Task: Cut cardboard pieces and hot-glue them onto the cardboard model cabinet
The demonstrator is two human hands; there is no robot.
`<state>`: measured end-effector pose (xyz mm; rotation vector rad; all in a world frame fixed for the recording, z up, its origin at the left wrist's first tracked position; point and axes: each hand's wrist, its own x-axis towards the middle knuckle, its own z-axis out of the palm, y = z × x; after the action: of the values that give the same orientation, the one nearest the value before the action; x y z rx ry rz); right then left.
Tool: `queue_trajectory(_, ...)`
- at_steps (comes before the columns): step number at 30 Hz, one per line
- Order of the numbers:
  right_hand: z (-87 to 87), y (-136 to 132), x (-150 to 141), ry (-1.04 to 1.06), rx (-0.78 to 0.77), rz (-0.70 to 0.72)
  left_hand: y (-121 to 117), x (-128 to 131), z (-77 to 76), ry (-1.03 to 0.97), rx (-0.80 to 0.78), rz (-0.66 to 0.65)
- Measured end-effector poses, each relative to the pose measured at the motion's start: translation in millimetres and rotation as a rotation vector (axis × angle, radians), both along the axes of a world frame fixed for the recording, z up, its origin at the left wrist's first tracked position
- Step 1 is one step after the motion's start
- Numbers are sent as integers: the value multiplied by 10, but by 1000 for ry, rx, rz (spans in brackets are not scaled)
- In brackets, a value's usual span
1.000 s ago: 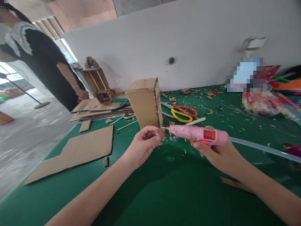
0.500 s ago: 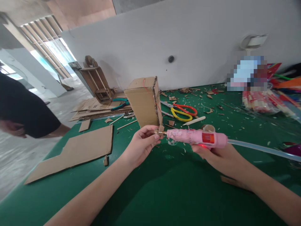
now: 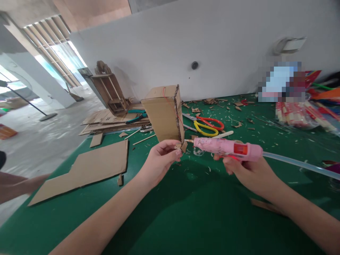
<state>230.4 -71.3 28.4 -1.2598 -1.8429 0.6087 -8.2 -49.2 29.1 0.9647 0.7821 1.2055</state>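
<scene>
My left hand (image 3: 162,161) pinches a small cardboard piece (image 3: 183,146) between thumb and fingers, in front of the lower corner of a tall cardboard box (image 3: 164,113). In my right hand (image 3: 247,170) is a pink hot glue gun (image 3: 225,147), held level with its metal nozzle pointing left, just above and to the right of the small piece. A red light glows near its trigger. From its rear end a long clear glue stick (image 3: 300,163) sticks out to the right.
Scissors (image 3: 205,126) with red and yellow handles lie right of the box. Teal-handled pliers (image 3: 136,116) rest by stacked cardboard (image 3: 103,122). A cut cardboard sheet (image 3: 98,161) lies at left; scraps litter the green table (image 3: 191,219). Another person's arm (image 3: 18,182) shows at the left edge.
The glue gun has moved slightly up and right, its nozzle away from the small cardboard piece. My left hand stays nearly still. The other person has mostly left the view at left.
</scene>
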Motion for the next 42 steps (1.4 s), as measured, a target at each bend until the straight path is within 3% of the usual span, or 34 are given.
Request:
queue_trajectory(6, 28, 25, -11, 107, -55, -8, -26, -6, 50, 316, 175, 96)
queue_trajectory(10, 4, 25, 48, 43, -85, 50, -31, -32, 73, 483, 257, 122)
queue_trajectory(15, 18, 38, 109, -95, 45, 102, -27, -72, 77, 675, 348, 147)
queue_trajectory(19, 106, 47, 58, -253, 165, 217, -41, -86, 77, 825, 520, 214)
queue_trajectory(23, 143, 32, 39, -323, 180, 202, -57, -85, 80, 962, 665, 260)
queue_trajectory(31, 120, 17, 43, -391, 165, 181, -86, -78, 76, 1087, 786, 258)
queue_trajectory(42, 126, -5, 16, -424, 107, 162, -93, -69, 59, 1118, 829, 301)
